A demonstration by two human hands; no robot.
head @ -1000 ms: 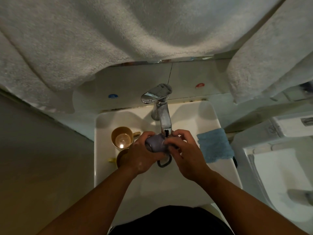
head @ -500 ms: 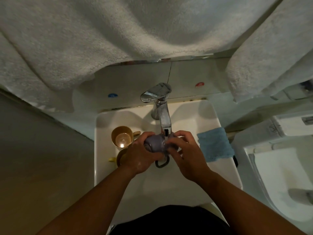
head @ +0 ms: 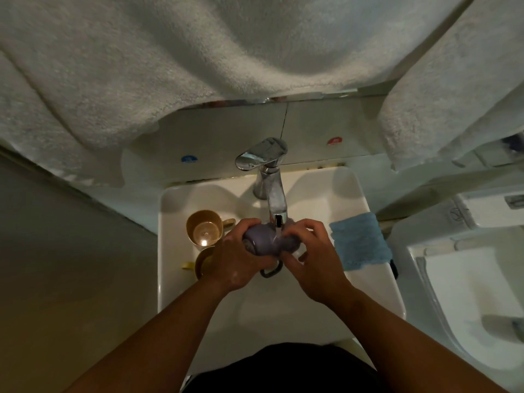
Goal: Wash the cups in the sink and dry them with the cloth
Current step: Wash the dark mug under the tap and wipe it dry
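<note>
Altogether three cups [head: 265, 241], one cloth [head: 359, 240]

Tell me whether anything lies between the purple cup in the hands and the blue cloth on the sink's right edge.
Only the right hand itself, which grips the purple cup on the side facing the blue cloth. Beyond it, nothing visible stands on the sink rim between cup and cloth. The brown cups stand on the opposite, left side.

No writing can be read anywhere. A blue sticker [head: 188, 158] and a red sticker [head: 334, 141] sit on the wall panel [head: 226, 137] behind the sink's back edge, their markings too small to tell.
</note>
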